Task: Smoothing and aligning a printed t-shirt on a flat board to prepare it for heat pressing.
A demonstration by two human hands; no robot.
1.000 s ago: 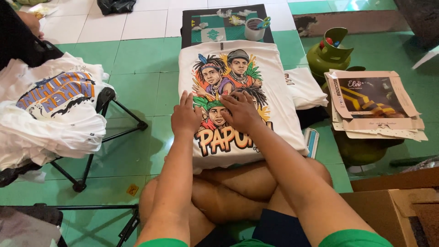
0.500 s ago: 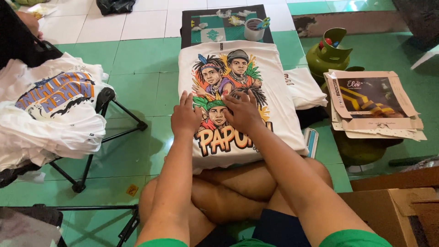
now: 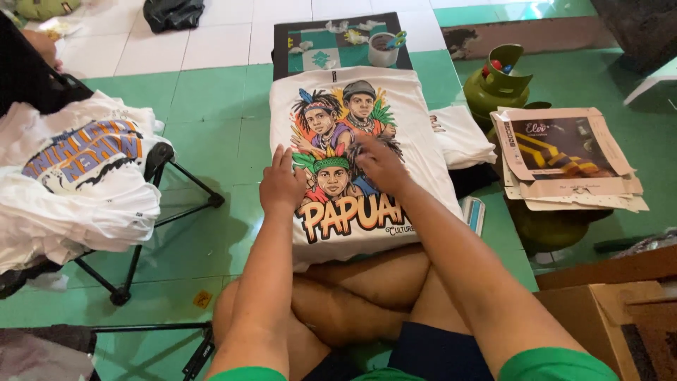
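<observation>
Far left: a pile of white printed shirts (image 3: 74,183) is heaped on a black folding stand (image 3: 151,233); its legs splay out onto the green floor tiles (image 3: 211,141) toward the person.

Centre: a white T-shirt (image 3: 423,152) with a colourful printed picture lies flat, print up, on the floor, its near hem draped over the person's crossed legs. Left hand (image 3: 281,185) rests palm down on the left part of the print, fingers loosely together, gripping nothing. Right hand (image 3: 381,164) presses on the middle of the print, fingers spread flat, also holding nothing.

Judgement on progress: the shirt is laid out and looks smooth across the chest; the sleeves seem already tucked under, since the sides run straight. No cross fold is made yet, so the folding of the body appears left to do.

Far of the shirt: a dark board (image 3: 338,42) with a small cup (image 3: 384,51) touching the collar end.

Right: a second folded white shirt (image 3: 462,137) lies just beside the right edge, then a green gas cylinder (image 3: 497,85) and flattened cardboard packaging (image 3: 564,159). A brown box (image 3: 599,317) sits near right.

Open room: bare tiles left of the shirt, between it and the stand; the right side is crowded.
</observation>
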